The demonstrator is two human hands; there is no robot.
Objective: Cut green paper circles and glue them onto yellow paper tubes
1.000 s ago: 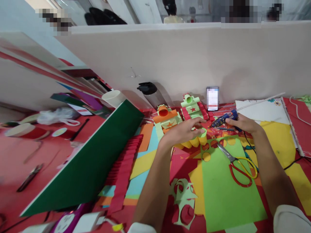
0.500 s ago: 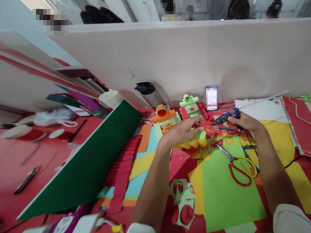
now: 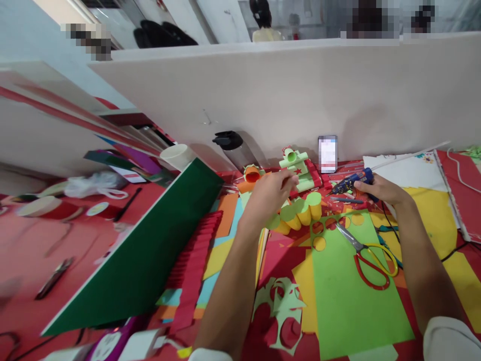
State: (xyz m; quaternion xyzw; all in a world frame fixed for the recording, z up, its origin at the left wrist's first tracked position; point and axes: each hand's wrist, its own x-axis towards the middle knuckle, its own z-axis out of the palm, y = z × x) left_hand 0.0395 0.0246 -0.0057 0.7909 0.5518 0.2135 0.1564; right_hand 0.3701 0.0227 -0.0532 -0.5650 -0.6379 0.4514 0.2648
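"Gun (image 3: 347, 184) status?"

"Right hand (image 3: 383, 188) has it, fingers wrapped round the body. Nozzle (image 3: 332, 193) points L, a bit down, over scraps near the tubes (image 3: 301, 213)."

"Touching the tubes?"

"No, a small gap, AFAICT."

"Left hand (image 3: 268, 193)?"

"Half curled, fingertips close together, by the green model (image 3: 295, 159). Can't tell if there's anything in the pinch, or if it's touching the model; angle hides it."

"And the tubes?"

"Centre of the table, in a row, yellow sides w/ green tops, just R of the left wrist. L end's partly behind the hand. Other end's next to the green sheet (image 3: 349, 301)."

"Tips for gluing, IYO?"

"Prob. hot, so nozzle well off the left fingers, esp. w/ the hands this close. Small dots > long beads; thin paper likely warps or shows strings. Steady a tube low on its side, light grip, else it may crush. Press the joint a sec, then let go."

"Anything in the way?"

"Scissors (image 3: 363, 246) on the sheet, blades toward the tubes. I'd slide them back for elbow room. Loose scraps under the nozzle could catch drips too, so clear those ASAP."
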